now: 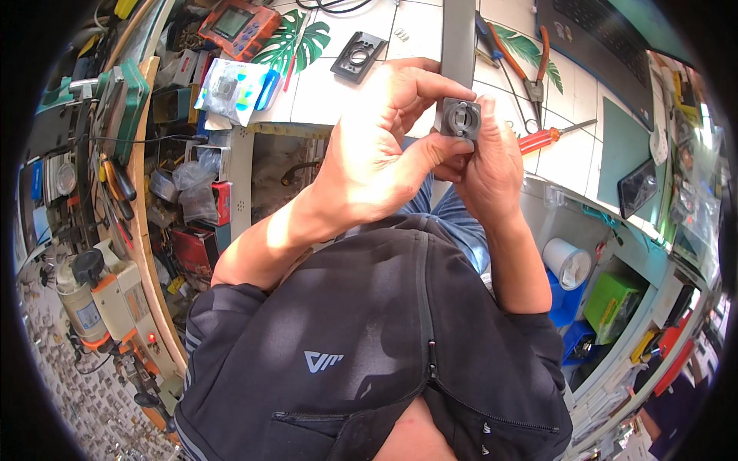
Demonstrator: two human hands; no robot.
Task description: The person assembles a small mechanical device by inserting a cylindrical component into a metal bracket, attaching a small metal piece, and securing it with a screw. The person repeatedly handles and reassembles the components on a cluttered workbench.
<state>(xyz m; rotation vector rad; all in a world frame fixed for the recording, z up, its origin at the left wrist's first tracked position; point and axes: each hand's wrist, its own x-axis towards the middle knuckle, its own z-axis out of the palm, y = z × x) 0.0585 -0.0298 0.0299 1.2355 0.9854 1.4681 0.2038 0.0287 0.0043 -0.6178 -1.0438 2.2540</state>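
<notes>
Between both hands, above the tiled worktop, is a small dark grey square part (463,119) with a round recess in its face. My left hand (392,131) grips it from the left, with its index finger on the top edge and thumb at the lower edge. My right hand (492,154) closes on its right side, thumb upright along the edge. The right fingers are partly hidden behind the part. On the worktop to the left lies a black rectangular plate (360,57) with a round opening. A small spring (401,34) lies just beyond it.
Orange-handled pliers (533,84) and a red-handled screwdriver (540,140) lie right of my hands. A laptop (603,46) stands at the far right, and a phone (637,188) lies nearer. An orange handheld meter (237,28) sits far left beside a plastic bag (231,88).
</notes>
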